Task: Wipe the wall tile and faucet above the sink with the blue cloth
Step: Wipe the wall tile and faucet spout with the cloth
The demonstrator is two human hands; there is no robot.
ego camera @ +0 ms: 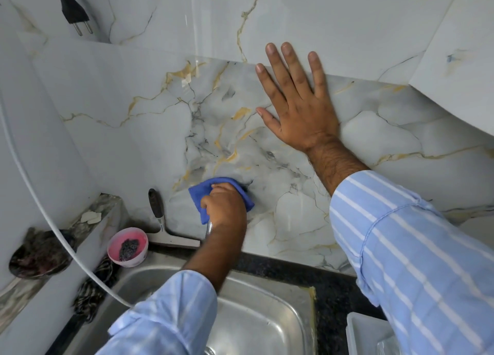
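Two hands on the marble wall tile. Left hand, fingers curled tight on the blue cloth, pressing it to the tile low down, just above the sink. Faucet: only a short chrome length visible beneath that wrist, rest hidden. Right hand higher and well apart from the cloth, palm flat on tile, fingers spread. Squeegee leans on the wall left of the clenched fingers; pink cup stands beside it on the surface.
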